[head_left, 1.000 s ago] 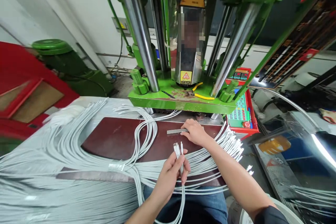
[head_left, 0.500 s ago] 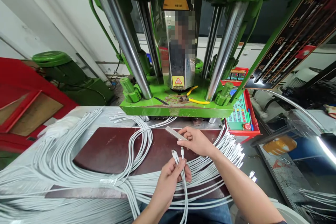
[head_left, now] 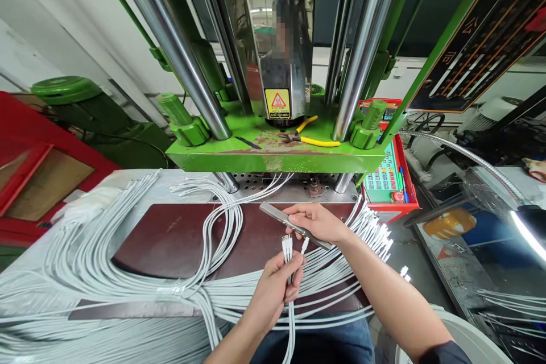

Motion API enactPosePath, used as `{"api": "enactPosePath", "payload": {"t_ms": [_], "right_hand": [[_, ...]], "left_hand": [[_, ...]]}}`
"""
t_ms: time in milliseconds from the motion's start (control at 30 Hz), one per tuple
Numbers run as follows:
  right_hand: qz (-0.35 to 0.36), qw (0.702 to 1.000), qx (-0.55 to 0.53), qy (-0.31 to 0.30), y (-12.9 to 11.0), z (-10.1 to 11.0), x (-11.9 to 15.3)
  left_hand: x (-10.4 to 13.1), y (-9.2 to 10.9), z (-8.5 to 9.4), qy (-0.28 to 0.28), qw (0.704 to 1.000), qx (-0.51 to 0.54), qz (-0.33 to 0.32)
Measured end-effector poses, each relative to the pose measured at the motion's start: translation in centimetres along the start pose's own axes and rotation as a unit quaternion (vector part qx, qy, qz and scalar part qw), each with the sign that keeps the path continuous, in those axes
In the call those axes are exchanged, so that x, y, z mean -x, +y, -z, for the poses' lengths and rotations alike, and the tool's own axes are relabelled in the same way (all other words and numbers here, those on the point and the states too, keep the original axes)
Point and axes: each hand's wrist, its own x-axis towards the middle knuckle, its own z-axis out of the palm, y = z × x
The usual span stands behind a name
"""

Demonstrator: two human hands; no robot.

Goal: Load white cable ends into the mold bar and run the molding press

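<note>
My left hand [head_left: 279, 281] is closed around a few white cables, whose connector ends [head_left: 288, 244] point up above my fingers. One connector leans apart to the right. Just above it, my right hand [head_left: 315, 223] grips a flat metal tool [head_left: 275, 212] with a dark middle part, its flat end pointing up and left. Beneath both hands, a large bundle of white cables [head_left: 230, 291] runs across a dark red board [head_left: 170, 239]. The bundle's connector ends fan out to the right of my right hand.
A green press [head_left: 273, 162] stands in front, with yellow-handled pliers [head_left: 319, 141] on its ledge. To its right is a red control box [head_left: 412, 196]. A lamp [head_left: 533, 239] sits at the far right, and a green motor [head_left: 68, 91] at the left.
The metal tool has turned in my right hand and more of it shows. The connectors in my left hand are more upright and spread. The view has tilted down slightly.
</note>
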Motion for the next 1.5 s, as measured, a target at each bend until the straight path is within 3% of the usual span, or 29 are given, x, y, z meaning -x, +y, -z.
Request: {"api": "enactPosePath", "payload": {"t_ms": [333, 1500], "right_hand": [[-0.003, 1.000, 0.024, 0.013, 0.20, -0.10, -0.08], [-0.005, 0.999, 0.026, 0.018, 0.24, -0.20, 0.03]], "left_hand": [[-0.10, 0.12, -0.11, 0.029, 0.999, -0.025, -0.004], [-0.27, 0.21, 0.05, 0.022, 0.999, -0.025, -0.013]]}}
